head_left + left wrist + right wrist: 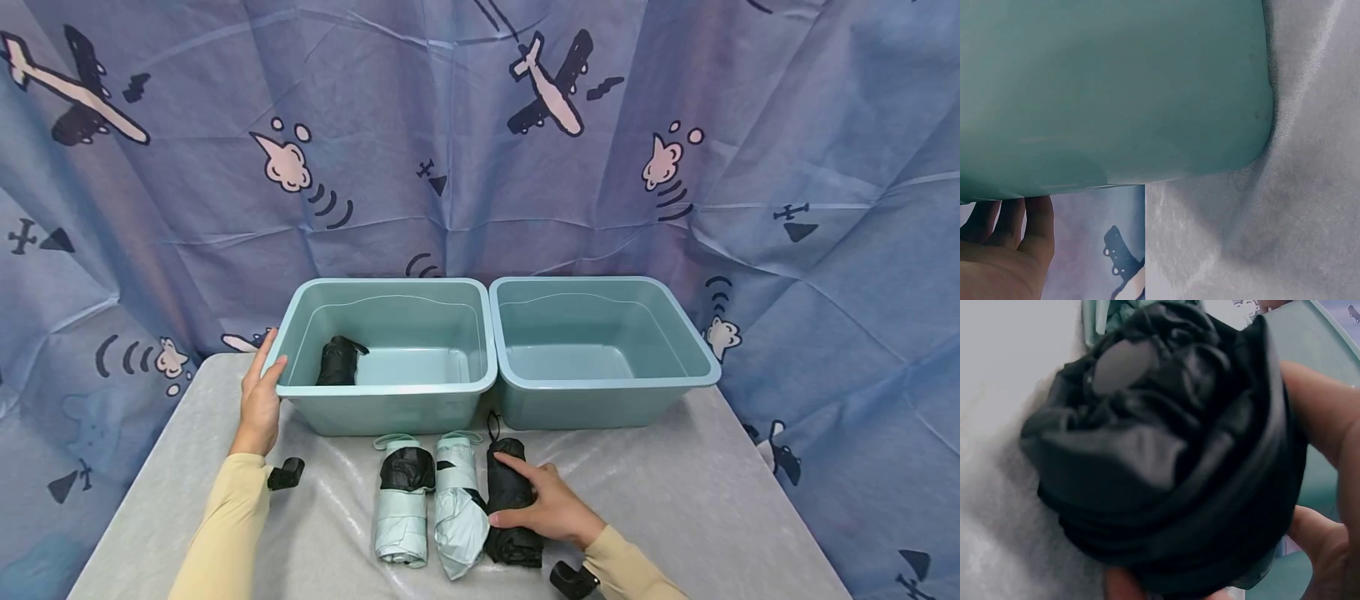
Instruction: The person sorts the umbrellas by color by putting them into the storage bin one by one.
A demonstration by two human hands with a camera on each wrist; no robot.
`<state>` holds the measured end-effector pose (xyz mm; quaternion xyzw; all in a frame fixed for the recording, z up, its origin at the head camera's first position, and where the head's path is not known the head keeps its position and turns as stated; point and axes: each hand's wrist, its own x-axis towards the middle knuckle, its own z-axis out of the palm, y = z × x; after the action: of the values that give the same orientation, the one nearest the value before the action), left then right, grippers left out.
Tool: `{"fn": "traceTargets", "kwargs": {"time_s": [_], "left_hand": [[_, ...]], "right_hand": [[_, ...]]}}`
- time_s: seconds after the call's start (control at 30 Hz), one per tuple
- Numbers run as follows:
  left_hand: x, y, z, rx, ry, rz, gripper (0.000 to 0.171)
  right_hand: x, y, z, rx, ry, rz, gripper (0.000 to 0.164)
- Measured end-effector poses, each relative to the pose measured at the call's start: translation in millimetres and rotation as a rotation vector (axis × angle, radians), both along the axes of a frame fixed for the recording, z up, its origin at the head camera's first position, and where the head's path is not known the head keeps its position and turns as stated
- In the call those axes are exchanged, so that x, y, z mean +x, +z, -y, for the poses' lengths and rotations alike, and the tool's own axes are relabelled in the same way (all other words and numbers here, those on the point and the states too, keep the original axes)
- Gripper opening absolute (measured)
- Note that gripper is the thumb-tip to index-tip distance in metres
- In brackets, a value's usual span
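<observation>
While the head view gives us the whole table (322, 533), we start at its left, where the left hand (258, 408) rests on the end of the left bin (390, 412), thumb at the rim, fingers extended and lightly bent. The left wrist view adds those fingers meeting the bin's side and the rounded bottom corner sitting on the cloth; fingertips slip out of sight, so how firmly they press, I cannot tell. Only the head view looks inside: a small black bundle (339, 362) lies toward the left end, with bin floor stretching rightward.

Moving across, just in front of that bin come two pale green folded umbrellas, the first (401, 525) banded in black, the second (459, 529) close beside it. Open tabletop separates the first from the left forearm.

Next, the black folded umbrella (513, 483), lying on the table beside the second green one, its loop pointing at the seam where the bins meet. And the right hand (555, 504) has it, thumb and fingers bent around the roll! The right wrist view shows its gathered end with a smooth round cap (1124, 367), plus a fingertip beneath, hidden from above.

Farther right, the right bin (592, 408) reaches close to the table's slanting edge, with tabletop spreading in front.
</observation>
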<state>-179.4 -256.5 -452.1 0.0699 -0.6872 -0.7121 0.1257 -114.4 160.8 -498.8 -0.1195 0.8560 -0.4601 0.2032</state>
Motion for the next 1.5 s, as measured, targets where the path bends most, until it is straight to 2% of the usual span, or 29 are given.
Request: {"fn": "traceTargets", "kwargs": {"time_s": [0.1, 0.33, 0.4, 0.67, 0.87, 1.03, 1.27, 1.5], "left_hand": [[-0.5, -0.3, 0, 0.006, 0.003, 0.002, 0.056], [-0.2, -0.4, 0, 0.008, 0.005, 0.009, 0.057], [-0.3, -0.5, 0, 0.003, 0.005, 0.006, 0.057], [-0.2, -0.3, 0, -0.013, 0.0, -0.001, 0.057], [-0.3, -0.3, 0, -0.001, -0.001, -0.001, 0.056], [0.1, -0.8, 0, -0.002, 0.001, -0.001, 0.056], [0.0, -1.1, 1, -0.002, -0.001, -0.003, 0.057], [-0.3, -0.6, 1, -0.01, -0.002, -0.003, 0.057]], "right_hand": [[-2.0, -3.0, 1, -0.033, 0.011, 0.019, 0.091], [-4.3, -10.0, -9, -0.347, -0.008, 0.188, 0.093], [-2.7, -7.9, -13, -0.383, -0.025, 0.219, 0.092], [5.5, 10.2, -27, -0.528, 0.002, 0.34, 0.091], [12.9, 35.5, -29, -0.481, -0.031, 0.298, 0.085], [17.7, 54.7, -27, -0.522, -0.041, 0.262, 0.084], [16.6, 83.1, -20, -0.597, 0.034, 0.188, 0.087], [1.7, 105.6, -6, -0.692, 0.131, 0.163, 0.09]]}}
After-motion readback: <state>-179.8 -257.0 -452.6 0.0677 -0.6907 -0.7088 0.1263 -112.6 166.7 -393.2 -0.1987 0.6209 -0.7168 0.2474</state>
